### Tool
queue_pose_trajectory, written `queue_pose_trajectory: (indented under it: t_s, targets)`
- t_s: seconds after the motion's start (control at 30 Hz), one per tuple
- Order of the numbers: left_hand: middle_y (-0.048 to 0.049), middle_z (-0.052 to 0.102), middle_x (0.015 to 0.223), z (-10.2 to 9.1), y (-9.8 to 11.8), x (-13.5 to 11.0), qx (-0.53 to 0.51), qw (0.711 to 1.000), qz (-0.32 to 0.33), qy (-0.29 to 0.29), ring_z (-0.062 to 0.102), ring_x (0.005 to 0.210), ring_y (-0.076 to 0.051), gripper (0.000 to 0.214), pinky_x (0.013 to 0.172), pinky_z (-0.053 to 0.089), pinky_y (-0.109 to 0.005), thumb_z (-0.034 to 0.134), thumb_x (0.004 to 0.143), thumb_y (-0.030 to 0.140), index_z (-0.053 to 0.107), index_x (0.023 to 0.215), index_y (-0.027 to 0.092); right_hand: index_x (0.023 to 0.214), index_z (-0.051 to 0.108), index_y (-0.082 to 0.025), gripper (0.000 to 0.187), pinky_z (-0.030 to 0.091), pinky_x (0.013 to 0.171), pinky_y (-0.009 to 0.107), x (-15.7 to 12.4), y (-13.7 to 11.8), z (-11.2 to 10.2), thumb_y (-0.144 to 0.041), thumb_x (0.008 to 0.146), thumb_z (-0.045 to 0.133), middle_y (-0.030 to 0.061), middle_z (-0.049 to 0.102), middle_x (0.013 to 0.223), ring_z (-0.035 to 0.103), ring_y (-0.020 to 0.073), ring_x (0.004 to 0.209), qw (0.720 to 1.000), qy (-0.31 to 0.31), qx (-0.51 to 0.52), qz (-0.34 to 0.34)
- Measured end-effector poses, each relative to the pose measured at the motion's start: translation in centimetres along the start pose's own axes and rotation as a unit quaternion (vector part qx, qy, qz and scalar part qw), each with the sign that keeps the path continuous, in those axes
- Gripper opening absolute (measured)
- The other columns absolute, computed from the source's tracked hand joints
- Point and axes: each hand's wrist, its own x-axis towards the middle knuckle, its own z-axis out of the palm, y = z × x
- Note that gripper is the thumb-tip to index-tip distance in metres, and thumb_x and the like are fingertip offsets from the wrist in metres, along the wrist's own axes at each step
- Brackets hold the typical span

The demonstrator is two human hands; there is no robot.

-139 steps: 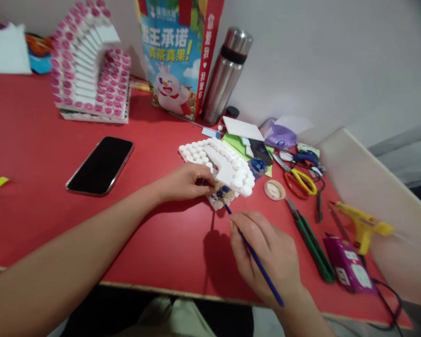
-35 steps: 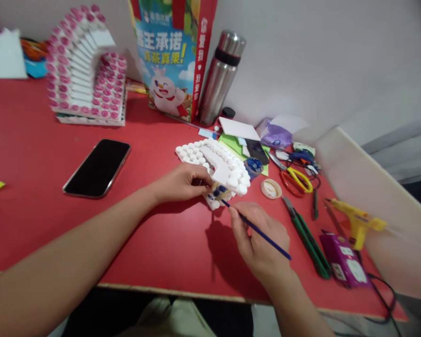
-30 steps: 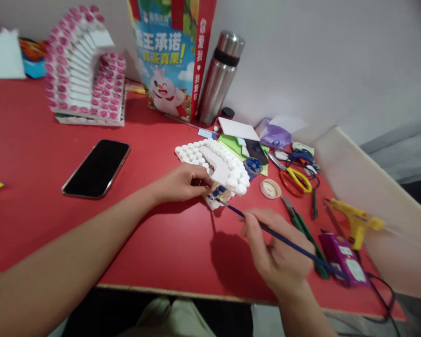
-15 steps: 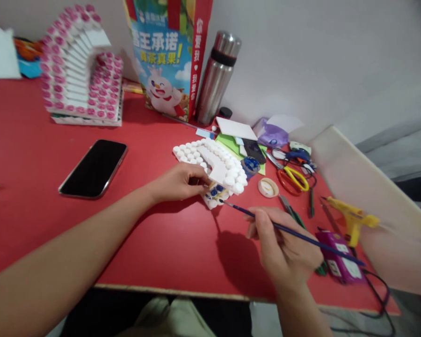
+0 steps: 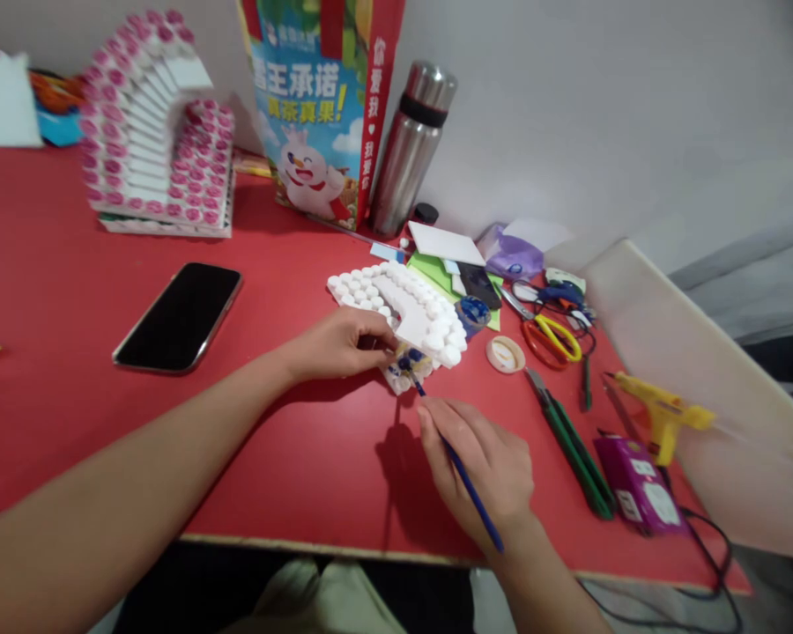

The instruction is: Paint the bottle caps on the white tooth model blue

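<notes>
A small white craft model (image 5: 429, 310), covered in rounded white pieces, lies on the red table with several blue-painted spots on its near face. My left hand (image 5: 344, 343) grips its left edge between thumb and fingers. In my right hand (image 5: 479, 458) is a thin blue paintbrush (image 5: 466, 480), held like a pen. The brush tip touches the model's near face among the blue spots. Just behind the model, to the right, stands an open jar of blue paint (image 5: 472, 313). Its round lid (image 5: 505, 354) lies beside it.
To the right lie a green utility knife (image 5: 574, 449), scissors (image 5: 552, 342), a yellow glue gun (image 5: 664, 409) and a purple box (image 5: 638, 484). A phone (image 5: 180, 317) rests at left. Behind stand a pink-and-white model (image 5: 149, 132), a printed bag (image 5: 314, 114) and a steel flask (image 5: 413, 145).
My right hand has moved left and turned, so the brush now points more steeply away and its tip meets the blue spots. The left hand and the model stay put.
</notes>
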Motion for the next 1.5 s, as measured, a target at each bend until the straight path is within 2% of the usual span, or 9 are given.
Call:
queue_pose_trajectory:
  t_s: [0.27, 0.4, 0.57, 0.73, 0.87, 1.07, 1.27, 1.4, 1.5]
  targets:
    - [-0.0034, 0.072, 0.076, 0.0, 0.0, 0.0, -0.002, 1.0, -0.003, -0.005, 0.065, 0.074, -0.014, 0.01, 0.072, 0.049, -0.024, 0.07, 0.09, 0.016, 0.077, 0.084, 0.013, 0.103, 0.071, -0.017, 0.008, 0.059, 0.073, 0.024, 0.0, 0.2, -0.3, -0.018, 0.106, 0.064, 0.0072, 0.085, 0.09, 0.081, 0.0155, 0.078, 0.999, 0.001, 0.022, 0.039]
    - [-0.0023, 0.07, 0.073, 0.0, 0.1, 0.0, -0.017, 1.0, -0.02, -0.005, 0.063, 0.072, -0.014, 0.01, 0.07, 0.05, -0.023, 0.07, 0.089, 0.018, 0.076, 0.082, 0.013, 0.105, 0.071, -0.015, 0.005, 0.058, 0.07, 0.026, 0.1, 0.2, 0.0, -0.017, 0.105, 0.066, 0.008, 0.085, 0.091, 0.081, 0.0167, 0.076, 0.999, 0.007, 0.006, 0.032]
    - [-0.0013, 0.067, 0.07, 0.1, 0.3, 0.1, -0.013, 1.0, -0.01, -0.002, 0.061, 0.07, -0.013, 0.012, 0.07, 0.05, -0.023, 0.069, 0.088, 0.019, 0.074, 0.078, 0.014, 0.104, 0.071, -0.016, 0.006, 0.059, 0.07, 0.025, 0.2, 0.1, -0.1, -0.015, 0.105, 0.065, 0.0071, 0.084, 0.089, 0.081, 0.0163, 0.075, 0.999, -0.011, 0.025, 0.037]
    - [-0.0021, 0.069, 0.071, 0.1, 0.4, 0.1, -0.023, 0.999, -0.028, -0.005, 0.062, 0.071, -0.014, 0.01, 0.071, 0.051, -0.024, 0.072, 0.087, 0.021, 0.075, 0.08, 0.014, 0.11, 0.069, -0.016, 0.008, 0.059, 0.07, 0.026, 0.1, 0.2, 0.0, -0.014, 0.102, 0.067, 0.0082, 0.085, 0.092, 0.08, 0.0167, 0.075, 1.0, 0.006, -0.005, 0.014]
    - [-0.0024, 0.069, 0.072, 0.0, 0.3, 0.1, -0.009, 1.0, -0.019, -0.004, 0.063, 0.072, -0.014, 0.01, 0.073, 0.051, -0.024, 0.072, 0.088, 0.02, 0.076, 0.081, 0.014, 0.112, 0.067, -0.014, 0.01, 0.056, 0.065, 0.027, 0.1, -0.1, 0.2, -0.014, 0.102, 0.068, 0.0084, 0.084, 0.089, 0.078, 0.0162, 0.07, 1.0, -0.013, -0.021, -0.018]
    - [-0.002, 0.068, 0.072, 0.1, 0.3, 0.1, -0.006, 1.0, -0.011, -0.005, 0.062, 0.071, -0.013, 0.011, 0.072, 0.05, -0.024, 0.068, 0.088, 0.017, 0.075, 0.08, 0.014, 0.106, 0.067, -0.015, 0.004, 0.052, 0.062, 0.028, 0.4, -0.6, -0.1, -0.014, 0.102, 0.068, 0.0067, 0.082, 0.084, 0.075, 0.0152, 0.066, 1.0, -0.006, -0.005, 0.003]
    - [-0.0043, 0.072, 0.076, 0.0, 0.2, 0.0, -0.022, 1.0, -0.013, -0.009, 0.065, 0.073, -0.015, 0.011, 0.07, 0.051, -0.025, 0.07, 0.089, 0.021, 0.076, 0.083, 0.013, 0.112, 0.065, -0.015, 0.01, 0.05, 0.061, 0.028, 0.6, -0.6, -0.2, -0.015, 0.103, 0.067, 0.0077, 0.083, 0.087, 0.075, 0.0147, 0.066, 0.999, -0.013, -0.03, -0.006]
    - [-0.0038, 0.073, 0.076, 0.0, 0.2, 0.0, -0.019, 1.0, -0.019, -0.008, 0.067, 0.075, -0.016, 0.008, 0.072, 0.051, -0.025, 0.07, 0.087, 0.016, 0.076, 0.083, 0.014, 0.119, 0.066, -0.012, 0.016, 0.045, 0.057, 0.03, 1.1, -1.1, 0.3, -0.017, 0.103, 0.066, 0.0065, 0.081, 0.085, 0.069, 0.0147, 0.061, 0.998, -0.014, -0.053, -0.017]
    - [-0.0032, 0.072, 0.076, 0.0, 0.3, 0.0, -0.016, 0.999, -0.029, -0.008, 0.067, 0.076, -0.015, 0.007, 0.072, 0.051, -0.025, 0.07, 0.086, 0.015, 0.076, 0.083, 0.014, 0.113, 0.068, -0.013, 0.012, 0.04, 0.055, 0.032, 1.8, -1.8, 0.4, -0.023, 0.106, 0.064, 0.0041, 0.077, 0.079, 0.064, 0.0146, 0.057, 0.997, -0.019, -0.078, -0.019]
